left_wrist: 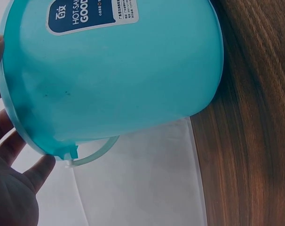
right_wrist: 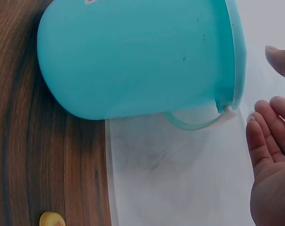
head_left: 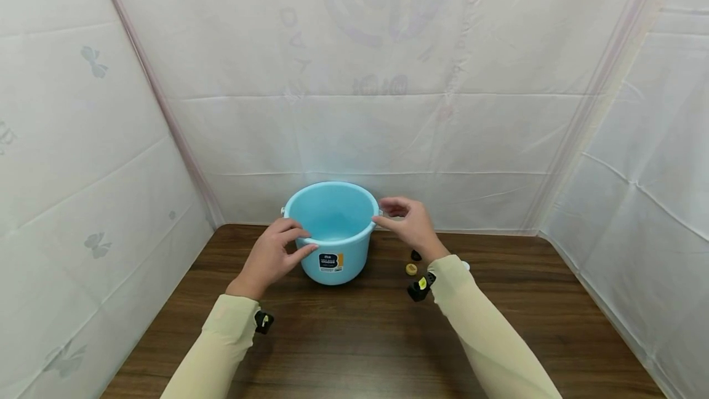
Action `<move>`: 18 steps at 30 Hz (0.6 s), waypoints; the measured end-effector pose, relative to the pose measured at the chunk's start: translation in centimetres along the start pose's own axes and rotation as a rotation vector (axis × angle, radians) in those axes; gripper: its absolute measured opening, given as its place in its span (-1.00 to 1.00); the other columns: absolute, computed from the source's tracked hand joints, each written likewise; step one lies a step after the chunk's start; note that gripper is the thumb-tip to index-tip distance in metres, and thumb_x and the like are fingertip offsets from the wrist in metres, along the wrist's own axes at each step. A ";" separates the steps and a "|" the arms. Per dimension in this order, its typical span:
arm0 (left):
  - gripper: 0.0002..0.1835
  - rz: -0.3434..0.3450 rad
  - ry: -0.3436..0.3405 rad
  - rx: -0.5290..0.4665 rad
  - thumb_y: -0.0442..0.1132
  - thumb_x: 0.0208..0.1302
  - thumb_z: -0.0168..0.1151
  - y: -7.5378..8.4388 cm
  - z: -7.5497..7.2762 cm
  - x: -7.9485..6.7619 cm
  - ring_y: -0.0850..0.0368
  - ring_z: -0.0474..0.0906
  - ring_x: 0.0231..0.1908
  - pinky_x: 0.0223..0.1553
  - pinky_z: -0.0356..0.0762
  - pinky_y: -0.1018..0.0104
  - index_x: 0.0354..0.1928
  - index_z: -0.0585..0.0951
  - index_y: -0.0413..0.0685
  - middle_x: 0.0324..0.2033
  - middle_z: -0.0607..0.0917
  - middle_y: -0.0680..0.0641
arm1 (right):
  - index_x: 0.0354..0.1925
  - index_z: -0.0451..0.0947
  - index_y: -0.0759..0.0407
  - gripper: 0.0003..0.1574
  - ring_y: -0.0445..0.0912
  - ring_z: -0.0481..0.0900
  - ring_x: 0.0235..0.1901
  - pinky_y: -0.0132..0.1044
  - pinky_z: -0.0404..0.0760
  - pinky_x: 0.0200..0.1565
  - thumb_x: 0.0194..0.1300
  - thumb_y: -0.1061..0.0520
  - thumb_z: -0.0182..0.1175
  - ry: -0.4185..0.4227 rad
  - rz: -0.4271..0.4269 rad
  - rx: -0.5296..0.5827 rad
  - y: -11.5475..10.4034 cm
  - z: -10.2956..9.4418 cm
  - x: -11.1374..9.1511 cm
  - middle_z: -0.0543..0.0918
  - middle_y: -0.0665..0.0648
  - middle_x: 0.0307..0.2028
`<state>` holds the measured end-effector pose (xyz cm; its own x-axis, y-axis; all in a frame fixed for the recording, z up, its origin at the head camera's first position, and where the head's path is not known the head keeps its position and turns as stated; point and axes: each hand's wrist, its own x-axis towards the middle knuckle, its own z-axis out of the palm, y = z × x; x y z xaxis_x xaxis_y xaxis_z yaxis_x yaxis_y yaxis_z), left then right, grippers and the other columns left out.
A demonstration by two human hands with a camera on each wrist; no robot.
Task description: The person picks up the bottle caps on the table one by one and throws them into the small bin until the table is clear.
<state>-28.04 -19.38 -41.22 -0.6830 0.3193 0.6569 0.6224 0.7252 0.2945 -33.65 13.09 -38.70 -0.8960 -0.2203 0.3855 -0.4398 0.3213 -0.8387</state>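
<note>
A light blue plastic bucket [head_left: 332, 263] stands upright on the wooden table, its inside showing nothing in the head view. My left hand [head_left: 271, 254] holds the rim at the front left, thumb on the outer side and fingers reaching over the edge. In the left wrist view one finger touches the rim beside the handle joint. The pale handle [left_wrist: 99, 153] hangs down on the bucket's far side. On the right, my right hand [head_left: 410, 223] hovers beside the rim with fingers loosely bent; the right wrist view shows its fingertips [right_wrist: 255, 134] apart from the bucket.
A yellow cap [head_left: 411, 269] and a small black piece [head_left: 415, 255] lie right of the bucket, under the right wrist. Something white [head_left: 466, 265] peeks out past the right sleeve. A white sheet wall [head_left: 354, 109] rises close behind the bucket, along the table's back edge.
</note>
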 end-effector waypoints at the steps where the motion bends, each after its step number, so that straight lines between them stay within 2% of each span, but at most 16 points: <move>1: -0.78 -0.002 -0.001 0.001 -0.04 0.17 0.56 0.0 0.0 0.0 0.13 0.52 -0.08 -0.07 0.66 0.09 -0.24 0.77 0.05 -0.20 0.66 0.06 | 0.20 0.62 0.23 -0.31 0.20 0.64 0.12 0.06 0.63 0.19 0.21 -0.06 0.52 0.003 0.001 -0.002 0.1 -0.1 -0.1 0.69 0.27 0.15; 5: -0.77 -0.003 -0.003 0.004 -0.03 0.17 0.55 0.0 0.0 -0.1 0.13 0.52 -0.09 -0.08 0.66 0.10 -0.23 0.77 0.04 -0.20 0.66 0.05 | 0.18 0.64 0.20 -0.33 0.14 0.66 0.10 0.07 0.62 0.20 0.20 -0.09 0.52 0.020 -0.004 -0.023 0.5 -0.4 -0.5 0.69 0.28 0.13; 12: -0.77 -0.002 0.000 0.000 -0.04 0.16 0.56 0.0 0.0 -0.1 0.12 0.52 -0.08 -0.06 0.67 0.09 -0.22 0.77 0.03 -0.20 0.66 0.04 | 0.12 0.67 0.11 -0.41 0.23 0.64 0.11 0.16 0.61 0.19 0.19 -0.09 0.53 0.043 -0.020 -0.032 1.1 -1.2 -1.5 0.71 0.26 0.10; 18: -0.78 -0.005 -0.003 -0.006 -0.04 0.17 0.55 0.0 0.0 0.0 0.11 0.52 -0.07 -0.04 0.67 0.07 -0.23 0.77 0.04 -0.19 0.66 0.04 | 0.10 0.68 0.06 -0.42 0.09 0.66 0.07 0.07 0.64 0.16 0.18 -0.12 0.53 0.053 -0.019 -0.062 1.8 -2.0 -2.3 0.73 0.20 0.09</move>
<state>-28.00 -19.40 -41.21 -0.6872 0.3171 0.6536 0.6210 0.7233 0.3020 -32.50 16.00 -40.38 -0.8889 -0.1785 0.4219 -0.4579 0.3740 -0.8065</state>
